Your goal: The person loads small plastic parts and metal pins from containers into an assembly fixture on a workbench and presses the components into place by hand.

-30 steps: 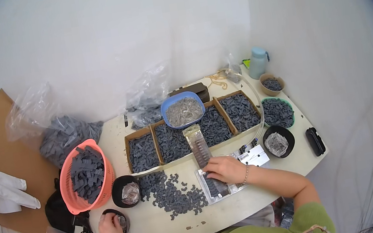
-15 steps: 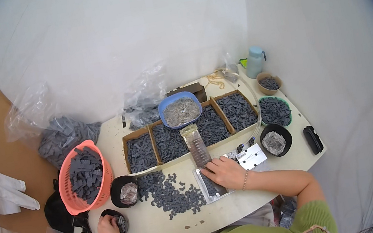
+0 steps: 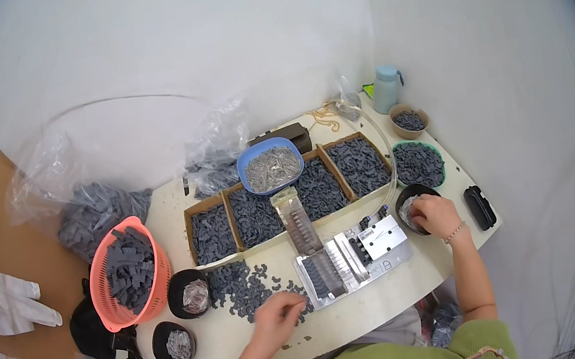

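Observation:
My left hand (image 3: 278,322) is closed, thumb and fingers pinched together, just left of the metal fixture. Whatever it holds is too small to make out. Below and beside it lies a spread of loose small grey parts (image 3: 245,291). The silver metal fixture (image 3: 348,256) has a grooved plate with grey pieces and a clear ribbed strip (image 3: 297,223) rising from its far end. Over at the right, my right hand (image 3: 436,214) dips its closed fingers into a black bowl (image 3: 417,190) of small shiny pieces; the fingertips are partly hidden.
A divided cardboard tray (image 3: 234,222) of grey parts stands behind, with a blue bowl (image 3: 267,145) of thin metallic pieces on it. Black bowls (image 3: 159,342) (image 3: 175,287) and a coral basket (image 3: 160,275) stand left. A green-rimmed bowl (image 3: 439,155), bottle (image 3: 386,92) and black case (image 3: 480,207) stand right.
My left hand has left the near-left black bowl and moved right, close to the fixture. My right hand has come off the fixture and reached into the right black bowl.

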### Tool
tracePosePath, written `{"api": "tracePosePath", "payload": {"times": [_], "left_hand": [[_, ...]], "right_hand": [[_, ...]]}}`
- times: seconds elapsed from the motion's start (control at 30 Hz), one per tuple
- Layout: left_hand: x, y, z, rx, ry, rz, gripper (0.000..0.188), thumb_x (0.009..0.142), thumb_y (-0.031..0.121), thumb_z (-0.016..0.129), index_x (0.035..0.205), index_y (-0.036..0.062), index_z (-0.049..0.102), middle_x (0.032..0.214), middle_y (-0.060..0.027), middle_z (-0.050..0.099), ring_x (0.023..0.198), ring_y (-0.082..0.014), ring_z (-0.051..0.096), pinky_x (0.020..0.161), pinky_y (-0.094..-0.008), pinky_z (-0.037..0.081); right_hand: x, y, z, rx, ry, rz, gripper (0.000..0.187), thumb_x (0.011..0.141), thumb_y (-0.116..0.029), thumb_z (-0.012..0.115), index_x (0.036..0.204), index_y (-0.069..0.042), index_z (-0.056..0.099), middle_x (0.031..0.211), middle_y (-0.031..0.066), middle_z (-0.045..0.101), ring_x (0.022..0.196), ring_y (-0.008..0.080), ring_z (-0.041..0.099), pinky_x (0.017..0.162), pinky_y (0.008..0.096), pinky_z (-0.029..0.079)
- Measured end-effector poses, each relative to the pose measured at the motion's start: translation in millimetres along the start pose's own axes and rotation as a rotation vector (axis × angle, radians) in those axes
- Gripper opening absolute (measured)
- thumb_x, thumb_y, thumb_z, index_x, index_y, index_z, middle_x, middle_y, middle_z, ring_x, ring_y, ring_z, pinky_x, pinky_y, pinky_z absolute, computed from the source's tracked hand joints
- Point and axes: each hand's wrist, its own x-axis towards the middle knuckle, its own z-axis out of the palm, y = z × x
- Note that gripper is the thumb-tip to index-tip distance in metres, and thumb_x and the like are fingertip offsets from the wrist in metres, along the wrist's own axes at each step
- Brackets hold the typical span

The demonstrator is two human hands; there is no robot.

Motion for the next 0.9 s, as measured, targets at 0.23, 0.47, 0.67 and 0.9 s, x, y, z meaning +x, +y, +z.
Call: {"api": "tracePosePath", "payload": {"times": [0.23,0.47,0.67,0.9], "left_hand": [[32.2,-5.6,45.7,0.419,0.001,0.336,0.011,0.073,0.009,0.070,0.083,0.0088,0.064,0.097,-0.0031,0.062,0.094,-0.0239,0.056,0.080,-0.0367,0.044],[13.9,5.5,53.2,0.825,-0.015,0.514,0.022,0.075,0.019,0.069,0.093,0.0062,0.066,0.108,-0.0101,0.061,0.100,-0.0274,0.056,0.087,-0.0418,0.043],[4.8,16.2,53.5,0.941,-0.032,0.459,0.037,0.075,0.025,0.070,0.104,0.0035,0.063,0.114,-0.0142,0.058,0.106,-0.0286,0.054,0.092,-0.0435,0.042],[3.7,10.3,0.0,0.788,0.110,0.300,0.037,0.071,0.020,0.074,0.103,0.0043,0.064,0.111,-0.0137,0.057,0.103,-0.0309,0.053,0.089,-0.0437,0.041]], "right_hand": [[-4.3,11.4,9.3,0.070,0.116,0.014,0.011,0.073,-0.012,0.068,0.081,-0.008,0.062,0.079,0.0090,0.062,0.080,0.0288,0.062,0.069,0.0404,0.050],[-13.2,10.8,-6.8,-0.046,0.168,0.065,0.010,0.073,-0.012,0.068,0.079,-0.007,0.061,0.076,0.0094,0.062,0.077,0.0288,0.061,0.066,0.0404,0.050],[0.5,-64.0,13.7,0.353,0.334,-0.281,0.012,0.076,-0.011,0.069,0.087,-0.006,0.066,0.082,0.0101,0.065,0.074,0.0278,0.063,0.066,0.0361,0.051],[-3.5,-136.9,76.6,0.376,0.188,-0.818,0.009,0.075,-0.012,0.063,0.082,-0.008,0.058,0.072,0.0040,0.054,0.071,0.0208,0.057,0.062,0.0316,0.049]]}}
